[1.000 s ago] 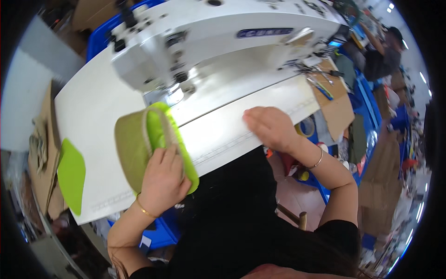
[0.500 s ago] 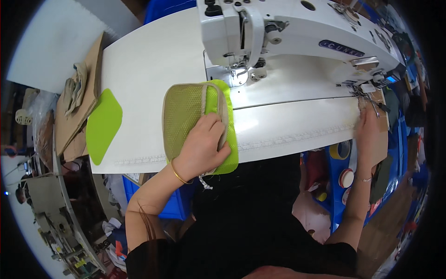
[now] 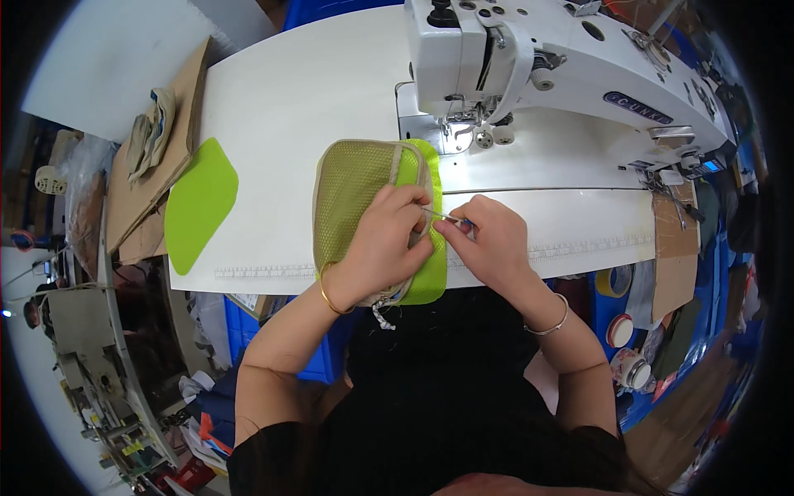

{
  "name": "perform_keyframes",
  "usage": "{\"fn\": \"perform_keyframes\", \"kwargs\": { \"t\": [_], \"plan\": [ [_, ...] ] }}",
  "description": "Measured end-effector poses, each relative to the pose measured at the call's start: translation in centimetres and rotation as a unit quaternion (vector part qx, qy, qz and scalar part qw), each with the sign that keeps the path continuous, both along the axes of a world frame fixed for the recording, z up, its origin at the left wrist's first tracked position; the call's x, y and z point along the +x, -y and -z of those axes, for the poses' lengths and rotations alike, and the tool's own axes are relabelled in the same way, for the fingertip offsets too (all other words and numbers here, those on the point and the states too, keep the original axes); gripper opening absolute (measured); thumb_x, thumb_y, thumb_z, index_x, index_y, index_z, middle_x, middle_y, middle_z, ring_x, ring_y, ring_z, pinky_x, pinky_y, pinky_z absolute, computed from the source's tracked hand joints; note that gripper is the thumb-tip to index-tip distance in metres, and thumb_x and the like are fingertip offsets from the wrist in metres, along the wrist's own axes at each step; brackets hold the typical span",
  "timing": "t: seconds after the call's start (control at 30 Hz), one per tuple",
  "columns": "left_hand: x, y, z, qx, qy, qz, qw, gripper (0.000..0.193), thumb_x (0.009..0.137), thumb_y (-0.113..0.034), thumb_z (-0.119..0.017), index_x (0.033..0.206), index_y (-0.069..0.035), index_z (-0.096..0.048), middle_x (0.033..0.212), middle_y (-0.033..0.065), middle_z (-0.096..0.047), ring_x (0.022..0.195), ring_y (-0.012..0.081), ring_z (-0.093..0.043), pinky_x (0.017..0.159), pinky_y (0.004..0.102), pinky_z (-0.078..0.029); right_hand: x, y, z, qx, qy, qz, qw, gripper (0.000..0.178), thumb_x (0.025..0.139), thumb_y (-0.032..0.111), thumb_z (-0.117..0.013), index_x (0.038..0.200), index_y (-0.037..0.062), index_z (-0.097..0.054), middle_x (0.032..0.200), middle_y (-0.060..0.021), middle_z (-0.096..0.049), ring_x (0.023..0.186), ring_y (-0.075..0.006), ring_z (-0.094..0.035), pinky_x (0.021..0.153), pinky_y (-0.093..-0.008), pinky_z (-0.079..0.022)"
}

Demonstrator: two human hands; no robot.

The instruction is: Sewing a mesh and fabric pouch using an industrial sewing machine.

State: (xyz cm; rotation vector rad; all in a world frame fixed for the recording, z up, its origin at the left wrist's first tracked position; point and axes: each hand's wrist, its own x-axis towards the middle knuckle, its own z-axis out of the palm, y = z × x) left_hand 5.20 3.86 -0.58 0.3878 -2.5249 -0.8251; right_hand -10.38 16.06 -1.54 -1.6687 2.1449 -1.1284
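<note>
A lime-green pouch with an olive mesh panel and beige binding (image 3: pixel 351 186) lies on the white sewing table, below the machine's needle area. My left hand (image 3: pixel 387 240) rests on its right part, with the fingers closed on the bound edge. Just to the right, my right hand (image 3: pixel 488 246) pinches a slim, pointed metal tool (image 3: pixel 438 215), its tip at that edge by my left fingertips. A bit of blue shows at the tool's held end; its exact kind is hidden by the fingers. A white braided cord end (image 3: pixel 382 317) hangs from the pouch's lower edge.
A white sewing machine (image 3: pixel 571 91) stands at the back right. On the left lie a lime-green fabric piece (image 3: pixel 202 207) and cardboard (image 3: pixel 169 157) with folded beige cloth. Scissors (image 3: pixel 674 198) lie at the right end; a blue tray (image 3: pixel 608 318) with tape and jars sits below.
My right hand has come from the table's right end to the pouch, now with the thin tool in it. My left hand stays on the pouch; the whole view has shifted slightly.
</note>
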Motion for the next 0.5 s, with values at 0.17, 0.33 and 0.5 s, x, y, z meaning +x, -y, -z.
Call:
{"fn": "perform_keyframes", "kwargs": {
  "t": [0.17, 0.33, 0.5],
  "plan": [
    [0.2, 0.7, 0.7, 0.065, -0.001, -0.004, 0.998, 0.011, 0.079, -0.001, -0.070, 0.078, 0.000, -0.059, 0.114, 0.0140, -0.064, 0.092, 0.0289, -0.061, 0.075, 0.0354, -0.051, 0.0, 1.0, 0.1, 0.031, 0.052, 0.010, 0.998, 0.017, 0.085, 0.021, -0.075, 0.078, 0.0061, -0.069, 0.072, -0.0076, -0.061, 0.067, -0.0277, -0.063, 0.061, -0.0398, -0.048],
    [0.5, 1.4, 0.6, 0.173, 0.021, 0.001, 0.985, 0.007, 0.083, 0.000, -0.067, 0.083, 0.000, -0.060, 0.115, 0.0096, -0.064, 0.078, 0.0144, -0.058, 0.066, 0.0265, -0.048, 0.3, 1.2, 0.4, 0.033, 0.003, 0.004, 0.999, 0.015, 0.085, 0.019, -0.074, 0.080, 0.0058, -0.069, 0.075, -0.0084, -0.062, 0.069, -0.0293, -0.063, 0.062, -0.0408, -0.049],
    [0.5, 2.3, 0.7, 0.263, 0.022, -0.003, 0.965, 0.007, 0.086, 0.001, -0.065, 0.083, 0.001, -0.059, 0.114, 0.0090, -0.064, 0.074, 0.0088, -0.054, 0.065, 0.0243, -0.046, 0.3, 1.3, 0.0, 0.051, 0.008, 0.011, 0.999, 0.013, 0.085, 0.017, -0.074, 0.081, 0.0058, -0.068, 0.075, -0.0089, -0.062, 0.069, -0.0295, -0.063, 0.062, -0.0411, -0.048]
  ]
}}
